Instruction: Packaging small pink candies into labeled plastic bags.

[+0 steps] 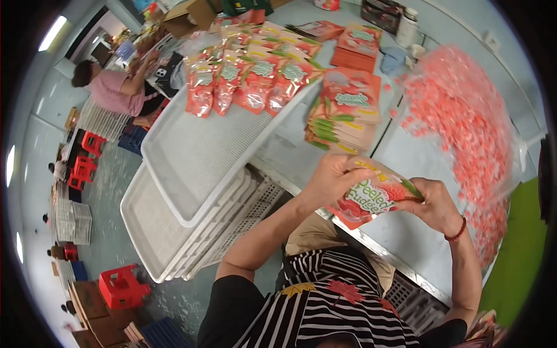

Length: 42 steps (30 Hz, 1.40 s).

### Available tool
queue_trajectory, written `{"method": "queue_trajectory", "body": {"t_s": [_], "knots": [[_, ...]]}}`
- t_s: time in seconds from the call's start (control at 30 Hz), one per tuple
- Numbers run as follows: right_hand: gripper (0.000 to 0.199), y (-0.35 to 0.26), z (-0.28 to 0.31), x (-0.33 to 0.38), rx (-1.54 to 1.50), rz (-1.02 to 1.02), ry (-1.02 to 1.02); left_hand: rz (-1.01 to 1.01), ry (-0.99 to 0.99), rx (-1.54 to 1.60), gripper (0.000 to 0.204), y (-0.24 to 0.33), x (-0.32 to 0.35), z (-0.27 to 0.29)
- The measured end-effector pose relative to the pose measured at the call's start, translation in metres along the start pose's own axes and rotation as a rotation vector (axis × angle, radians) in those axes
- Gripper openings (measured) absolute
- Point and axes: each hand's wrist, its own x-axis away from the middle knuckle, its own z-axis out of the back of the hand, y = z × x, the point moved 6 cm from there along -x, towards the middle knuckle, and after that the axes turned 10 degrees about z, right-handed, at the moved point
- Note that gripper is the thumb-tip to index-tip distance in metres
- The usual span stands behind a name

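Observation:
A red and tan candy pouch is held up over the table's front edge between both hands. My left hand pinches its upper left corner, and my right hand, with a red bracelet at the wrist, grips the opposite corner. Just beyond lies a stack of similar flat pouches, fanned at its near end. To the right spreads a large heap of small pink-red wrapped candies, partly under clear plastic. Whether the held pouch has anything inside cannot be told.
Plump pouches lie in rows on the far end of a white mesh tray, above more stacked trays. Another pouch pile, a blue cloth and a white bottle sit farther back. A person works at far left; red stools stand on the floor.

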Motion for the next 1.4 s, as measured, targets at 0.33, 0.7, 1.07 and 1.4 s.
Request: {"method": "queue_trajectory", "body": {"t_s": [0.33,0.7,1.07,1.4], "knots": [[0.027,-0.04,-0.026,-0.056,-0.09,0.13,0.026,0.051,0.08,-0.37,0.016,0.012,0.02,0.038],[0.025,-0.065,-0.019,-0.163,0.014,0.383,0.116,-0.158,0.345,-0.309,0.011,0.092,-0.003,0.182],[0.029,0.027,-0.083,-0.367,0.062,0.176,-0.021,-0.453,0.809,-0.925,0.111,-0.008,-0.047,0.296],[0.037,0.062,-0.054,-0.314,0.148,0.013,0.399,-0.124,0.939,-1.255,0.113,-0.05,-0.081,0.263]]}}
